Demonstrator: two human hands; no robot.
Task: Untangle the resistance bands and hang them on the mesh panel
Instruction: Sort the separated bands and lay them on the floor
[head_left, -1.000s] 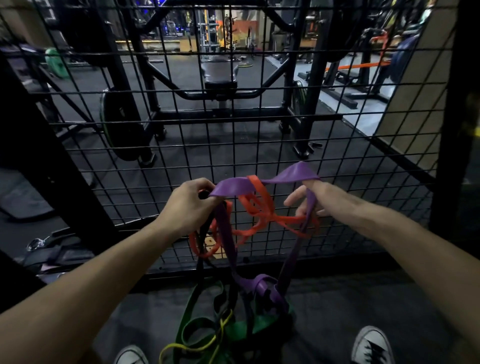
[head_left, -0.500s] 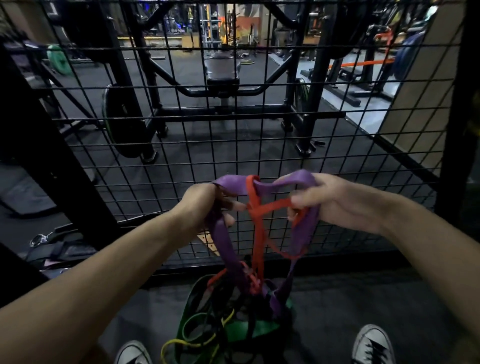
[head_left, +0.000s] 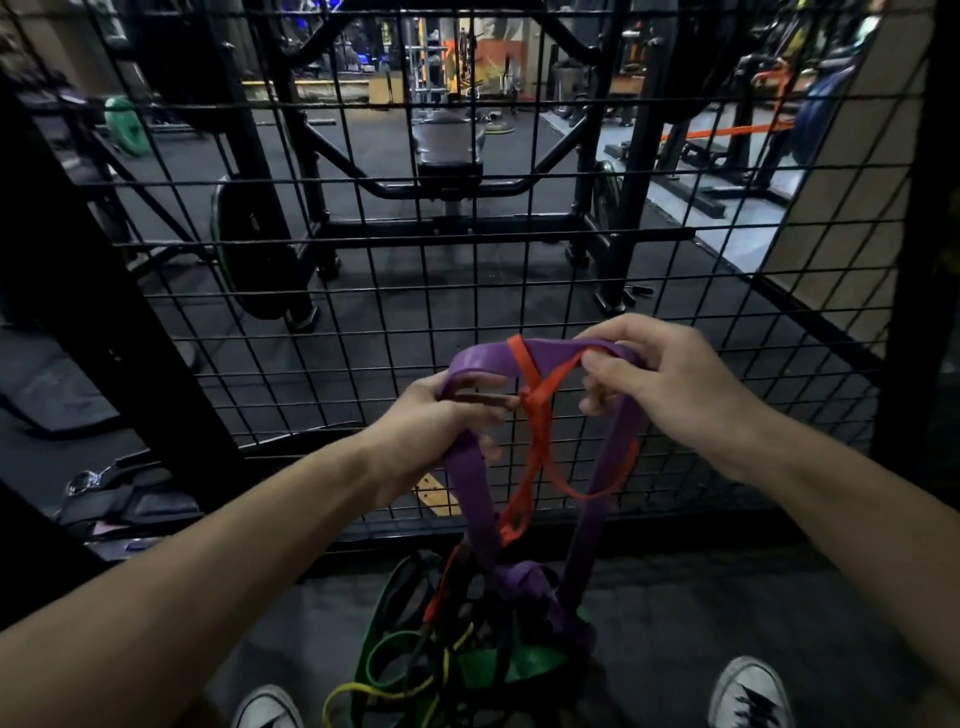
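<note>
A wide purple band (head_left: 470, 488) stretches between both hands in front of the black mesh panel (head_left: 363, 322). My left hand (head_left: 431, 431) grips its left side. My right hand (head_left: 660, 379) holds its right end and pinches a thin orange band (head_left: 537, 441), which is looped and knotted around the purple one. Both bands hang down into a tangled pile (head_left: 467, 649) of green, yellow, black and purple bands on the floor between my shoes.
The mesh panel's dark frame post (head_left: 914, 260) rises at the right. Black straps with a metal ring (head_left: 104, 493) lie at the lower left. Behind the mesh stand a weight rack, plates and a bench (head_left: 449, 150). My white shoes (head_left: 748, 696) flank the pile.
My right hand has turned and now pinches the orange band near the purple band's top. The orange tangle has drawn into a tighter knot at the middle, and both hands sit slightly higher.
</note>
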